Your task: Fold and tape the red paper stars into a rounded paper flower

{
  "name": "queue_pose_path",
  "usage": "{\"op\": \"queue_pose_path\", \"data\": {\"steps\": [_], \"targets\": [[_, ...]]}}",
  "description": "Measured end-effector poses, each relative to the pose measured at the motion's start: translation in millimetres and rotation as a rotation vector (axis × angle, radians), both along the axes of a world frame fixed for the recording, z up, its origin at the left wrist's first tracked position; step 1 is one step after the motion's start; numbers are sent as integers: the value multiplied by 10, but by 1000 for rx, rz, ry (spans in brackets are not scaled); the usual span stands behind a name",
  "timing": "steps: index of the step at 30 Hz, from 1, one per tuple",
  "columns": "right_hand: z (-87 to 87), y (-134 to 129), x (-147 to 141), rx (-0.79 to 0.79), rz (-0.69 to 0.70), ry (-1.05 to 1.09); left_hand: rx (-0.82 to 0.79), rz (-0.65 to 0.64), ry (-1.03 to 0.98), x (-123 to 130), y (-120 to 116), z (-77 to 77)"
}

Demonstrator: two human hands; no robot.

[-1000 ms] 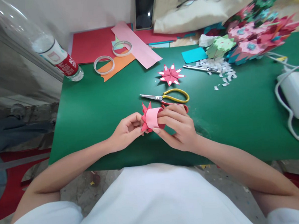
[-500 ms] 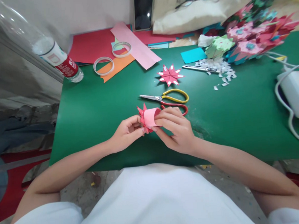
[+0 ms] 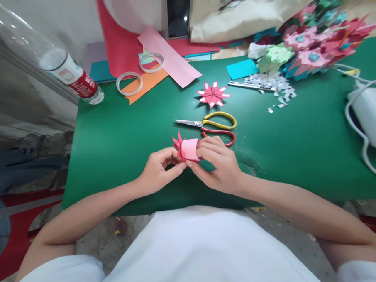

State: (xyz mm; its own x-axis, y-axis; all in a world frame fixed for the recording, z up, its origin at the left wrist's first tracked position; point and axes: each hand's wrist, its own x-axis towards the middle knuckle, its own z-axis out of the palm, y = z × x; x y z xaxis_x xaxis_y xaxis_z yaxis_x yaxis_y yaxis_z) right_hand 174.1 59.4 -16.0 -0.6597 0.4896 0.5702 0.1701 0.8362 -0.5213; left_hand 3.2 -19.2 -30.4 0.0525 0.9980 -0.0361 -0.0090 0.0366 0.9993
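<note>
Bottle label (image 3: 76, 80), lettering too blurred to read

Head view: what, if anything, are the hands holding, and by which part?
A red-and-pink paper piece: the left hand grips its pointed red end; the right hand holds its pink band, fingers apparently inside the open end.

Curling the bare left hand (image 3: 160, 169) left of the round pink paper ring (image 3: 189, 150), tucking fingers (image 3: 209, 151) of the bare right hand (image 3: 220, 165) inside.
</note>
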Motion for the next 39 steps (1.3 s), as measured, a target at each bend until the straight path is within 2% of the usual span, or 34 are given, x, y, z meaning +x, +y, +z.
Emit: {"op": "queue_pose_path", "data": {"steps": [10, 20, 26, 33, 39], "targets": [[-20, 11, -3, -86, -48, -6, 237, -18, 341, -52, 7, 2], [16, 62, 25, -96, 30, -6, 378, -14, 454, -56, 29, 56], [72, 84, 37, 2, 65, -53, 297, -26, 355, -65, 16, 30], [69, 152, 66, 227, 43, -82, 157, -38, -61, -39, 44, 54], [51, 238, 70, 419, 99, -56, 92, 45, -103, -19, 68, 103]]}}
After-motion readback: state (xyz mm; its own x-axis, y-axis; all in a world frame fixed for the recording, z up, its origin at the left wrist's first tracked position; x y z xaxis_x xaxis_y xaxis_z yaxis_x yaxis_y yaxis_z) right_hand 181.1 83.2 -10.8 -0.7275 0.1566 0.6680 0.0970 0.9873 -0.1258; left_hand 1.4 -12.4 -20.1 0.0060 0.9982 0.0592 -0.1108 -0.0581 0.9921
